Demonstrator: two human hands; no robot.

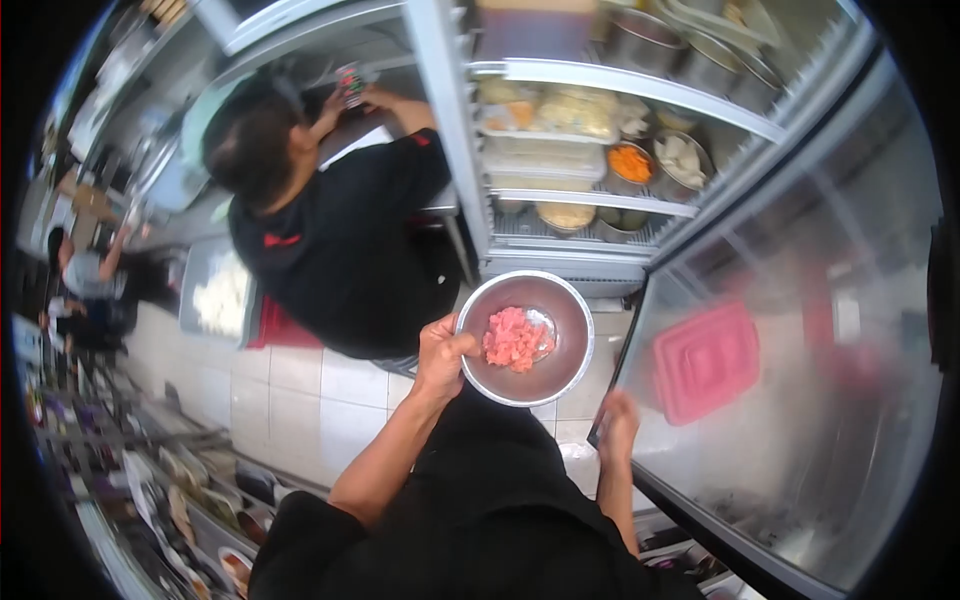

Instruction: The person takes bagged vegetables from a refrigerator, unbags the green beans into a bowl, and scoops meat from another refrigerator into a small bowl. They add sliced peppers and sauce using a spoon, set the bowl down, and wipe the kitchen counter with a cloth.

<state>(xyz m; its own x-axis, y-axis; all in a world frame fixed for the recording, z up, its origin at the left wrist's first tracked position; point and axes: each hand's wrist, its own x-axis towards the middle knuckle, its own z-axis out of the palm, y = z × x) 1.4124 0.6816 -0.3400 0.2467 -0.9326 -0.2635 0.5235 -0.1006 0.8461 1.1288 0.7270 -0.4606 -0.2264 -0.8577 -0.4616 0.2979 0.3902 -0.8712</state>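
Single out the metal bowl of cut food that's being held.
The bowl of pink chopped pieces, gripped by the left hand; the metal containers with orange pieces and white pieces stand on a refrigerator shelf.

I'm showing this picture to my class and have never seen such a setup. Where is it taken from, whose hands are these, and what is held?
There is no machine: a camera worn on a person's head looks forward and down at that person's own bare hands. The left hand holds a metal bowl containing chopped pink food. The blurred right hand is at the edge of an open glass door. Ahead, refrigerator shelves carry containers; a co-worker in black is to the left.
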